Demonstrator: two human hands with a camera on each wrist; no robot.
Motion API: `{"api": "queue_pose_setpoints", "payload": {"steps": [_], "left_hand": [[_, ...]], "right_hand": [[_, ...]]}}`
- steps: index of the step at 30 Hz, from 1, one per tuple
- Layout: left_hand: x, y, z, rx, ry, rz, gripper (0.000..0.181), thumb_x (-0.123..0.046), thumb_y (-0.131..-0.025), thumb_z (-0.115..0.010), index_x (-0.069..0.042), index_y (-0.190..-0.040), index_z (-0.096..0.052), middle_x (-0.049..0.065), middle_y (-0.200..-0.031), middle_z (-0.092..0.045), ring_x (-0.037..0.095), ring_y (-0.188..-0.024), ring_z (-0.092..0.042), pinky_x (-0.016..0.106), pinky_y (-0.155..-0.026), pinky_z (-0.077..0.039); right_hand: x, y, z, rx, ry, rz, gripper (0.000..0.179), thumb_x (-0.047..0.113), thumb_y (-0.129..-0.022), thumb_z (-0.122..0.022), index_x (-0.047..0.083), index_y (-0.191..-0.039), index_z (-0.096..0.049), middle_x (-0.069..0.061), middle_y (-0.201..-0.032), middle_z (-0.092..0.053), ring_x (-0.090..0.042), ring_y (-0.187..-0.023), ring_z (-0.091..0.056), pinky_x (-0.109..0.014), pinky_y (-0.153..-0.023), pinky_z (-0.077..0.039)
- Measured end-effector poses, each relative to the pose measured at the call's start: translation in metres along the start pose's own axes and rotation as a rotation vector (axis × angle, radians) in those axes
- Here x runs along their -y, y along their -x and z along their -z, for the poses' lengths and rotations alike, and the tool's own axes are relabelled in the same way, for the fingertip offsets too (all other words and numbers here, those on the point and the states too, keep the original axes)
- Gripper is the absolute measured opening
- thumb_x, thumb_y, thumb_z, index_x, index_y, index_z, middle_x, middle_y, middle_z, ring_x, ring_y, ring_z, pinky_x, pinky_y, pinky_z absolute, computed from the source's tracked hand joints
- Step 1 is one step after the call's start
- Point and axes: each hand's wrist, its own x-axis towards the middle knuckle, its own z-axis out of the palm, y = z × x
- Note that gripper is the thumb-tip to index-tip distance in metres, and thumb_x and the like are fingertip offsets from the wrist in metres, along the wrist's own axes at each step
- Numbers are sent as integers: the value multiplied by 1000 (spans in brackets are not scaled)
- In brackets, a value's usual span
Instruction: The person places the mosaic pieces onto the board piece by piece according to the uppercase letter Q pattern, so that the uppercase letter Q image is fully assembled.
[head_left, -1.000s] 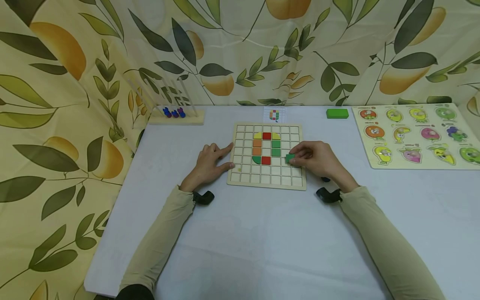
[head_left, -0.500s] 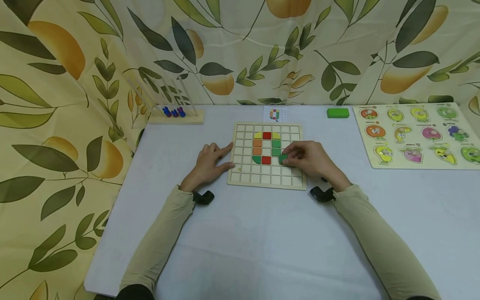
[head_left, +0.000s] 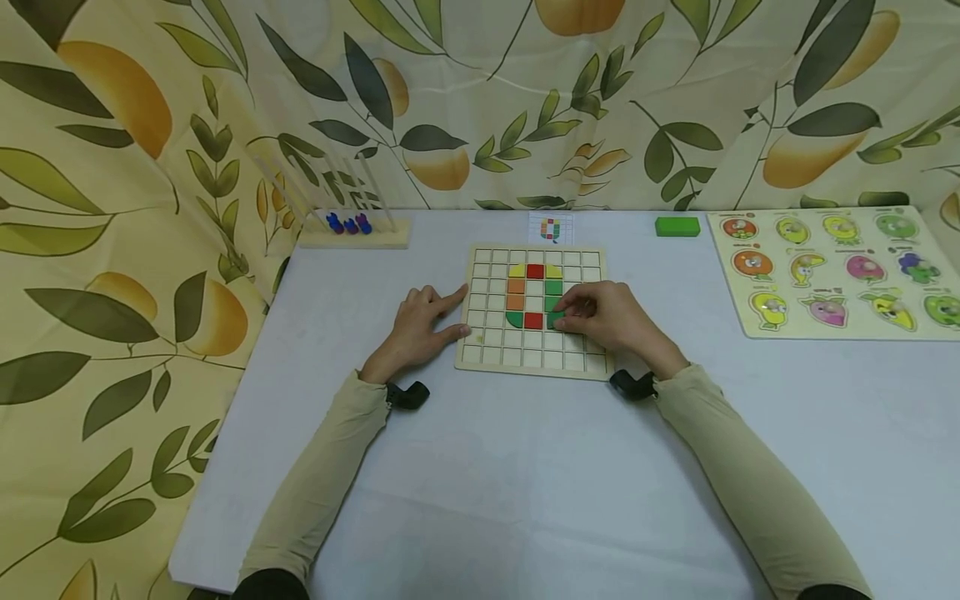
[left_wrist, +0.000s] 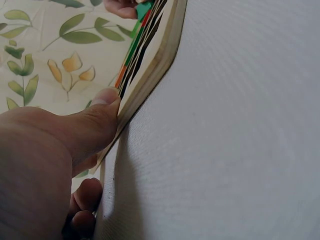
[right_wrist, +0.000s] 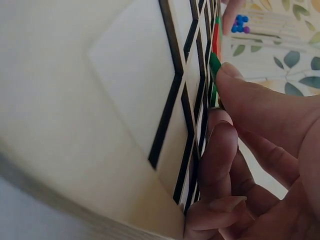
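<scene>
A square wooden grid board lies mid-table, bearing red, orange, yellow and green tiles in a ring. My left hand rests at its left edge, index finger and thumb spread and touching it. In the left wrist view the thumb presses on the board's rim. My right hand pinches a green tile at the ring's lower right corner, beside a red tile. From the right wrist, the green tile looks tilted at the thumb tip; its full shape is hidden.
Behind the board stands a small pattern card. A green block sits at the back, left of a fruit puzzle board. At back left is a wooden stand with rods and blue and purple beads.
My right hand has moved left across the board with the green tile, from the right-hand columns to the ring's lower right corner. The left hand stays at the board's edge.
</scene>
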Motion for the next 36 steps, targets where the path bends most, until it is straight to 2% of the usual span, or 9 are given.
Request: {"api": "queue_pose_setpoints", "payload": {"steps": [18,28,36], "left_hand": [[0,-1,0,4,0,-2,71,-37,-99,-76,-19,-161,-45,10,-101,-48,22,-90,-32,34,-82,-24],[2,-1,1,-2,-5,-13,71,-36,-100,-75,-18,-161,-45,10,-100,-48,22,-90,-32,34,-82,-24],[3,-1,0,-2,-9,-12,70,-37,-100,-75,-19,-161,-46,10,-100,-48,22,-90,-32,34,-82,-24]], "right_hand": [[4,-3,2,24,19,0,18,16,-92,-84,6,-107,-81,-8,-93,-74,-21,-81,-63,-31,-74,-48],[5,-5,2,25,21,5,14,13,-93,-83,7,-106,-83,-11,-102,-79,-22,-84,-67,-35,-76,-50],[0,0,9,7,3,-2,16,19,-94,-83,11,-108,-83,-8,-106,-79,-23,-88,-65,-34,-78,-50]]}}
